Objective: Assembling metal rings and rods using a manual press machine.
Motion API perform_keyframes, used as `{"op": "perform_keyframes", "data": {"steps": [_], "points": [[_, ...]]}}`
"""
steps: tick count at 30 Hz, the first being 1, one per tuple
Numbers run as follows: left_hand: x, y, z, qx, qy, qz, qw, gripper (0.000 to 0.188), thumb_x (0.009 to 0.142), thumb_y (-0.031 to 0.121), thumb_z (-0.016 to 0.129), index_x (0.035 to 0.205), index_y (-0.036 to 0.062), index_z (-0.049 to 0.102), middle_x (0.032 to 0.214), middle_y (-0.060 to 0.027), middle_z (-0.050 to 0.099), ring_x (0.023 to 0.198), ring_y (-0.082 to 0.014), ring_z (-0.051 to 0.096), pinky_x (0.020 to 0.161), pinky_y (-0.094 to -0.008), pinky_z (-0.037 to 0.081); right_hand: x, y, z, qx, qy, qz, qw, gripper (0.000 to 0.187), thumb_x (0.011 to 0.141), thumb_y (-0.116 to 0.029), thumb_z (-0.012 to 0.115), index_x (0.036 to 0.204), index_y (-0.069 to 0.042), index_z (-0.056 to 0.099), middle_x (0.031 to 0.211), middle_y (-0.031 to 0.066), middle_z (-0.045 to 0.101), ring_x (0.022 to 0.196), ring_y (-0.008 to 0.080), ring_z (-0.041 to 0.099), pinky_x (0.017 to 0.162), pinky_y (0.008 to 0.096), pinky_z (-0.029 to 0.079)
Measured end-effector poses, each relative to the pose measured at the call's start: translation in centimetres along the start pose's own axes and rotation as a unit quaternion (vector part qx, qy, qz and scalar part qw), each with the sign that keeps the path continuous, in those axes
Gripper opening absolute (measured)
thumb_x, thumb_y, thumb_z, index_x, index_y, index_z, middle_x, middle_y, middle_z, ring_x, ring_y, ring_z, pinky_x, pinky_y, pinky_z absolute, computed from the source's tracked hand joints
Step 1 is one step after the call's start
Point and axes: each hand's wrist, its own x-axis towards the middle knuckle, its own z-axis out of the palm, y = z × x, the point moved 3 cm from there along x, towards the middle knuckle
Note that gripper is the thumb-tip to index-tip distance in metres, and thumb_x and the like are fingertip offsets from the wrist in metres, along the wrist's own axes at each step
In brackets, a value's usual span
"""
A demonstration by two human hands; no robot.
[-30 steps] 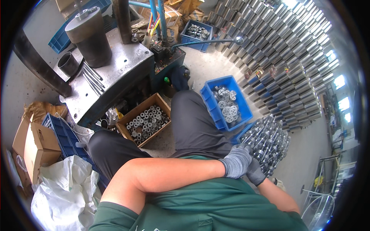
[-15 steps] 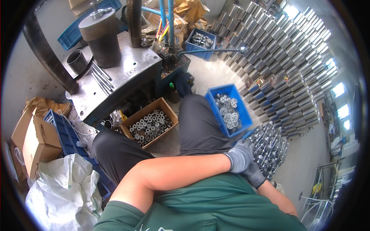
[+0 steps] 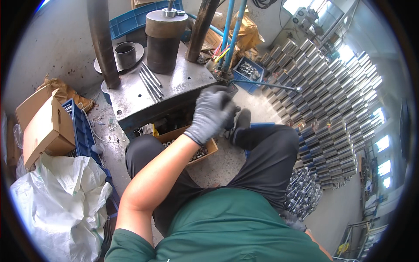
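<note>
My left hand (image 3: 211,111), in a grey glove, is raised over the front right edge of the steel machine table (image 3: 179,83). Its fingers look curled inward and are partly blurred; whatever they may hold is hidden. Low at the right, my gloved right hand (image 3: 294,222) shows only in part beside my thigh, its fingers out of sight. It is close to a heap of shiny metal parts (image 3: 303,192). A cardboard box of small metal rings (image 3: 211,149) stands below the left hand, partly covered by it.
On the table are a thick dark cylinder (image 3: 163,48), a short tube (image 3: 125,55) and several thin rods (image 3: 150,82). Stacked metal tubes (image 3: 323,113) line the right. A white sack (image 3: 61,196) and an open carton (image 3: 46,126) lie left. A blue bin (image 3: 248,72) stands behind.
My left hand has left the metal heap and swung up and left to the machine table. The right hand has dropped back beside my thigh. My right knee has shifted outward, covering most of the blue crate.
</note>
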Motion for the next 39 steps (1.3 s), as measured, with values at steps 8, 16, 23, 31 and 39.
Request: {"op": "perform_keyframes", "data": {"steps": [8,16,23,31,39], "points": [[-1.8,-5.5,0.5,-0.051,-0.016,-0.147,0.988,0.026,0.089,0.023,0.076,0.102,0.0006,0.075,0.114,-0.0237,0.069,0.11,-0.04,0.066,0.099,-0.0467,0.052,4.4,-1.0,0.4,-0.268,0.207,-0.073,0.938,0.036,0.084,-0.026,0.083,0.097,0.002,0.066,0.083,0.0135,0.071,0.074,0.0291,0.069,0.071,0.0397,0.055],[-2.1,-4.3,3.3,0.006,-0.081,-0.102,0.991,0.022,0.093,0.017,0.075,0.104,-0.0024,0.073,0.108,-0.021,0.067,0.105,-0.0361,0.067,0.095,-0.0419,0.053,11.4,4.3,-0.3,-0.53,0.239,-0.11,0.807,0.033,0.09,-0.038,0.068,0.082,-0.007,0.073,0.084,0.0207,0.073,0.085,0.0404,0.073,0.077,0.0488,0.058],[-2.4,-5.4,6.8,-0.028,-0.146,-0.122,0.981,0.022,0.094,0.015,0.075,0.107,-0.0026,0.073,0.113,-0.0182,0.066,0.105,-0.0321,0.069,0.094,-0.0385,0.054,11.6,2.2,-0.5,-0.531,0.244,-0.134,0.8,0.021,0.088,-0.026,0.067,0.079,-0.007,0.069,0.081,0.0214,0.07,0.083,0.0407,0.071,0.078,0.0501,0.056],[-2.3,-5.2,8.5,-0.034,-0.161,-0.128,0.978,0.021,0.09,0.017,0.076,0.1,-0.0009,0.074,0.112,-0.0217,0.068,0.106,-0.0382,0.068,0.095,-0.0436,0.054,8.9,0.7,-0.2,-0.421,0.37,-0.279,0.78,0.014,0.079,-0.011,0.068,0.078,-0.002,0.058,0.068,0.0194,0.054,0.069,0.0443,0.058,0.066,0.0551,0.046],[-3.6,-5.9,9.9,0.012,-0.241,-0.146,0.959,0.025,0.092,0.016,0.076,0.11,0.0003,0.072,0.118,-0.0173,0.066,0.111,-0.032,0.067,0.097,-0.0394,0.054,15.3,5.2,-0.3,-0.155,0.302,-0.227,0.913,0.022,0.092,0.006,0.058,0.112,0.001,0.067,0.1,0.0119,0.072,0.094,0.0231,0.069,0.086,0.0353,0.055]]}}
